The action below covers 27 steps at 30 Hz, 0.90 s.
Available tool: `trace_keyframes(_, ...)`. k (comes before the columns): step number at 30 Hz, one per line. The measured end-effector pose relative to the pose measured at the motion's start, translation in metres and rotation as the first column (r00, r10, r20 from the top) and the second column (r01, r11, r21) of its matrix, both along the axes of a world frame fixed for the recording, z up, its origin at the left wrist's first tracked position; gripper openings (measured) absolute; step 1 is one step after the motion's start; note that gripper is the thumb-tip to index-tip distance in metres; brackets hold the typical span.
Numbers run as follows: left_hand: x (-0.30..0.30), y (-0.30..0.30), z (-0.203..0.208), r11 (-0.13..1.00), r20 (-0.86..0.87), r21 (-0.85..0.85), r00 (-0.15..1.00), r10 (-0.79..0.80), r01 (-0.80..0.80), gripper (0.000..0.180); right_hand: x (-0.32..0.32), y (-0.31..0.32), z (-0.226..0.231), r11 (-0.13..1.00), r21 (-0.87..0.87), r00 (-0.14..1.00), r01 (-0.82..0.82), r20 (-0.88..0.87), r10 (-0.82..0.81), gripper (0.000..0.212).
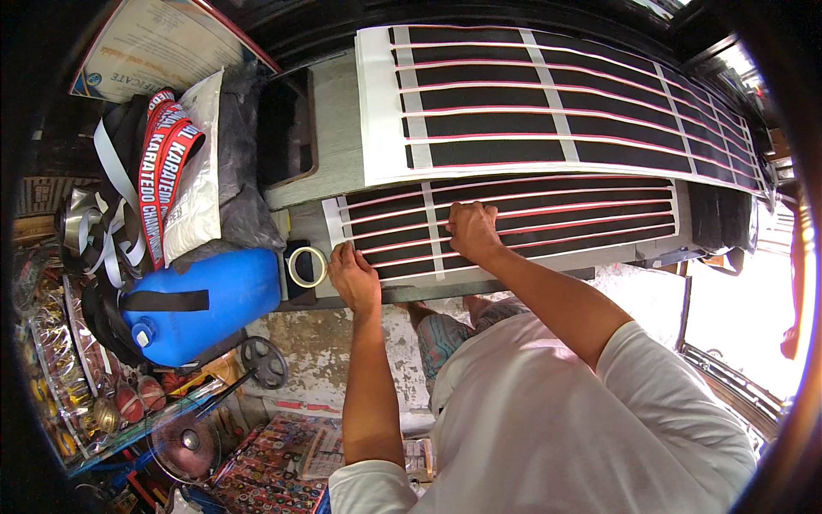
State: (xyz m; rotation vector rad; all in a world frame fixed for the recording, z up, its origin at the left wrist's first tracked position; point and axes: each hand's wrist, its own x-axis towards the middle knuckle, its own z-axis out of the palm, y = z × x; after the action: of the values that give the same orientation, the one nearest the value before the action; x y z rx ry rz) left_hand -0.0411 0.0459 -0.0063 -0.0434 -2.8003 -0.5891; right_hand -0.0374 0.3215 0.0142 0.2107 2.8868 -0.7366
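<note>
A sheet with black panels, thin white-and-red bands and a white border (514, 227) lies along the front of the grey worktop. My left hand (354, 276) rests at its near left corner, fingers bent and slightly apart, the tips on the border. Farther right, my right hand (473, 230) is closed over the sheet, beside a pale crosswise tape strip (434, 230). Its curled fingers hide whatever may be between them. A roll of pale tape (295, 266) lies just left of my left hand.
A larger banded sheet (479, 103) lies on a raised board behind. Left of the worktop are a blue jug (214, 300), a white sack (195, 184) and red printed ribbon (160, 171). A fan (184, 441) and a handwheel (264, 362) stand lower left.
</note>
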Motion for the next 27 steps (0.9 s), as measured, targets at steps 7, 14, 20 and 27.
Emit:
trace_keyframes(7, -0.005, 0.002, 0.003, 0.999, 0.082, 0.001, 0.996, 0.037, -0.037, 0.031, 0.0, 0.007, 0.002, 0.985, 0.031, 0.984, -0.17, 0.053, 0.169, 0.029)
trace_keyframes(14, -0.004, 0.008, 0.004, 0.998, 0.09, 0.008, 0.994, 0.067, -0.068, 0.037, 0.004, 0.008, -0.001, 0.991, 0.031, 0.986, -0.131, -0.102, 0.133, 0.021)
trace_keyframes(20, -0.002, 0.005, 0.0, 0.998, 0.072, -0.01, 0.996, 0.057, -0.057, 0.038, 0.004, 0.008, -0.004, 0.995, 0.021, 0.986, -0.102, -0.128, 0.104, 0.02)
trace_keyframes(27, -0.002, 0.006, 0.003, 0.997, 0.122, 0.01, 0.99, 0.072, -0.074, 0.037, 0.0, 0.01, 0.003, 0.992, 0.006, 0.991, -0.126, -0.039, 0.127, 0.031)
